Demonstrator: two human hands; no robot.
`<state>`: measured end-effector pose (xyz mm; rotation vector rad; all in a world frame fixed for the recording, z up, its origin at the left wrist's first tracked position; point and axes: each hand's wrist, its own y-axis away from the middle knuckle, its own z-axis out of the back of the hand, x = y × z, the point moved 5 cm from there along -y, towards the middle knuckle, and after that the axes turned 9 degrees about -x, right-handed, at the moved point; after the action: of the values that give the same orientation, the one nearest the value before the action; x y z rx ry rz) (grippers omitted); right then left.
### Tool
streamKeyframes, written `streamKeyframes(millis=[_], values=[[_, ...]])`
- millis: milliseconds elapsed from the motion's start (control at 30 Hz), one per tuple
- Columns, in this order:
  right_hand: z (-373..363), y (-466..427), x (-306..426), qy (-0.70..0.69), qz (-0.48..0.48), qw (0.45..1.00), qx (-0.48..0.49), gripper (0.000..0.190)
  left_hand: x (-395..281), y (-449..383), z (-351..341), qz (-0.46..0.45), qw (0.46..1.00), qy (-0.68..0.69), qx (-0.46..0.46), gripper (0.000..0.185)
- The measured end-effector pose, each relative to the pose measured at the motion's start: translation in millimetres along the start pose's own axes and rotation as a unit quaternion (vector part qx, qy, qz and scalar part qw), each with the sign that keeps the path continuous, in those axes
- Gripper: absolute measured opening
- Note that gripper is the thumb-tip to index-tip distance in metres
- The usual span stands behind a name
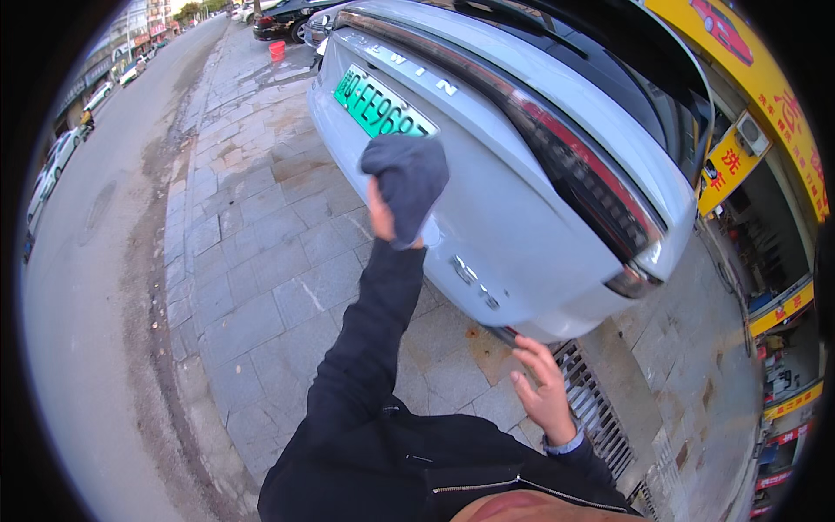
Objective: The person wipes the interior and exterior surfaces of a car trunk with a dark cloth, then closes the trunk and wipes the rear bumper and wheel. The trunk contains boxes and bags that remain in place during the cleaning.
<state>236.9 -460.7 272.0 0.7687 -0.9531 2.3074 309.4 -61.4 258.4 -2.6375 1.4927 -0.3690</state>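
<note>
My left hand [381,212] grips a dark grey-blue cloth [408,183], bunched over the fingers and blurred. The cloth is at the lower right edge of a green licence plate [381,104] on the rear of a light-coloured car [470,189]; whether it touches the car cannot be told. My right hand [538,385] is empty, with fingers apart, just beside the lower rear bumper [554,320]. Contact there is unclear. A long red and black tail light [587,176] crosses the car above the plate, and metal badge lettering [473,280] sits low on the panel.
A metal drain grate [597,404] runs beside my right arm. Grey stone paving [261,287] lies under and left of the car, with the road [111,215] beyond. A red bucket [277,51] stands near a parked black car [280,23]. Shopfronts with yellow signs [724,169] line the right.
</note>
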Motion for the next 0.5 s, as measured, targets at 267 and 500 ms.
streamKeyframes(millis=[267, 500], values=[[-154.3, -111.3, -20.5, 0.002, -0.070, 0.991, 0.117, 0.035, -0.8, -161.4, 81.5, -0.389, 0.252, -0.885, 0.035, 0.084], [-191.8, -154.2, -41.7, 0.036, -0.070, 0.989, 0.123, 0.035, -97.0, -292.9, 152.3, -0.440, 0.440, -0.782, -0.025, 0.055]])
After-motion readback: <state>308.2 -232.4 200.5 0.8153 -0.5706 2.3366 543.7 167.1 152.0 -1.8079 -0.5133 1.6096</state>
